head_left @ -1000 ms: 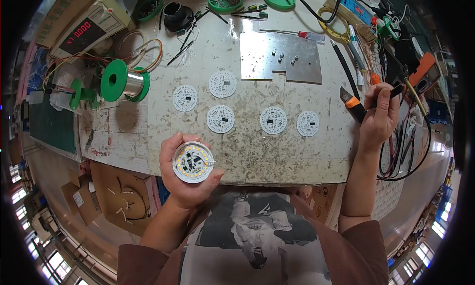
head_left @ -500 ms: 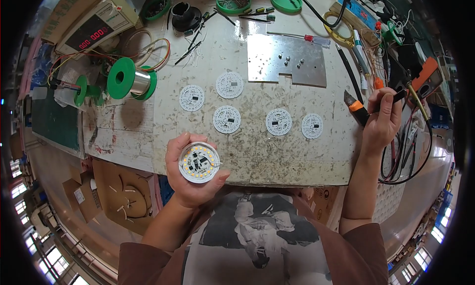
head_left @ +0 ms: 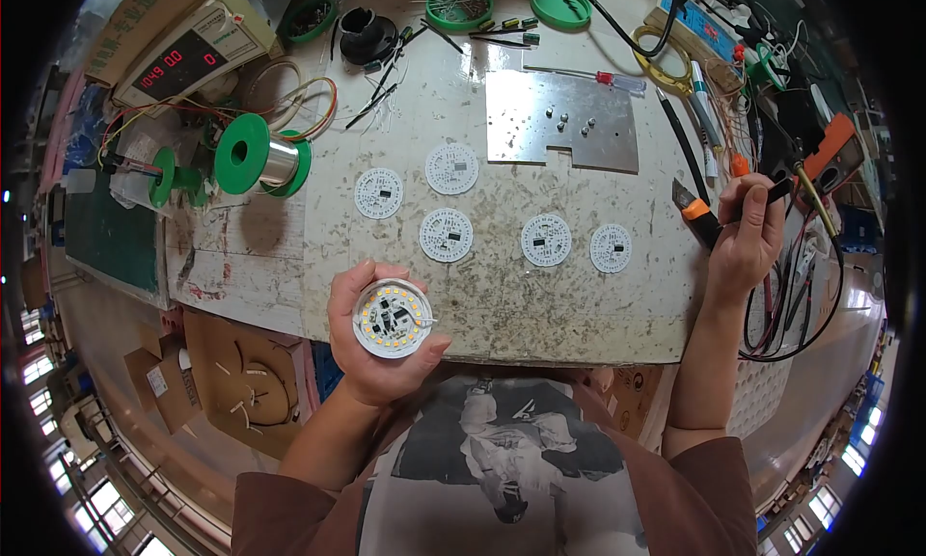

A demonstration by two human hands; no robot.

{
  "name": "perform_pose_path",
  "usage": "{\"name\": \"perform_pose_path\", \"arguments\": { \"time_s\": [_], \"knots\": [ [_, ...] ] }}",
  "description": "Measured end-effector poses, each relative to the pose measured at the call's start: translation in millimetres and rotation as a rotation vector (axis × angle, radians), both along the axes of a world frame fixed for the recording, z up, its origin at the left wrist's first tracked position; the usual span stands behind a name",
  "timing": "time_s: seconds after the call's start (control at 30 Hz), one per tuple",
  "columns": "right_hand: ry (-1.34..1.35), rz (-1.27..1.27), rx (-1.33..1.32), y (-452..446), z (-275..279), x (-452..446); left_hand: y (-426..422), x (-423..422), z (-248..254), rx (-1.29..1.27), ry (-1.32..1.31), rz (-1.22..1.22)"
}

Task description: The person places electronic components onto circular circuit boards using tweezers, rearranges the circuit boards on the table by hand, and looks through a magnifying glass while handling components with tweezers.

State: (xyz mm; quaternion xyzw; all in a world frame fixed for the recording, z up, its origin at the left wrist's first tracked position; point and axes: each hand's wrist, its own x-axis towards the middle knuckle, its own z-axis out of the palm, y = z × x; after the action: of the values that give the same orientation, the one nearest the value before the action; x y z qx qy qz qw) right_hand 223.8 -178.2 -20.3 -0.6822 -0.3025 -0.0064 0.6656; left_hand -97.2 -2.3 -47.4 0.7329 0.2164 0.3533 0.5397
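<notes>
In my left hand [head_left: 371, 363] is a round white LED lamp [head_left: 393, 319], its face tilted up toward me. A ring of yellow LEDs and several dark components show on its board, and a short white wire sticks out at the right side. My left fingers and thumb wrap its rim. At the right table edge my right hand [head_left: 750, 228] pinches a short black piece [head_left: 779, 189], most of it hidden by the fingers. Close beside that hand are a brass-coloured rod [head_left: 817, 201] with a black cable and an orange-and-black utility knife [head_left: 696, 212].
Several round white circuit boards [head_left: 446, 235] lie on the worn table [head_left: 540, 310]. Behind them is a metal plate [head_left: 569, 122] with small parts, near a screwdriver [head_left: 622, 81]. A solder spool [head_left: 260, 156] and a meter with red digits [head_left: 183, 59] stand left; cables and tools crowd the right.
The red digits on the meter have changed. The whole view has shifted slightly; both hands keep their grip and nearly the same place.
</notes>
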Motion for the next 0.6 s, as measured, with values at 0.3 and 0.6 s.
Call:
{"name": "perform_pose_path", "arguments": {
  "time_s": [0.3,0.6],
  "knots": [
    [-0.01,0.021,-0.005,0.1,0.2,-0.3,-0.1,0.2,-0.5,-0.021,-0.017,-0.007],
    [-0.011,0.016,-0.013,0.3,-0.1,-1.0,1.7,-0.3,-1.2,0.017,-0.012,-0.025]
  ]
}}
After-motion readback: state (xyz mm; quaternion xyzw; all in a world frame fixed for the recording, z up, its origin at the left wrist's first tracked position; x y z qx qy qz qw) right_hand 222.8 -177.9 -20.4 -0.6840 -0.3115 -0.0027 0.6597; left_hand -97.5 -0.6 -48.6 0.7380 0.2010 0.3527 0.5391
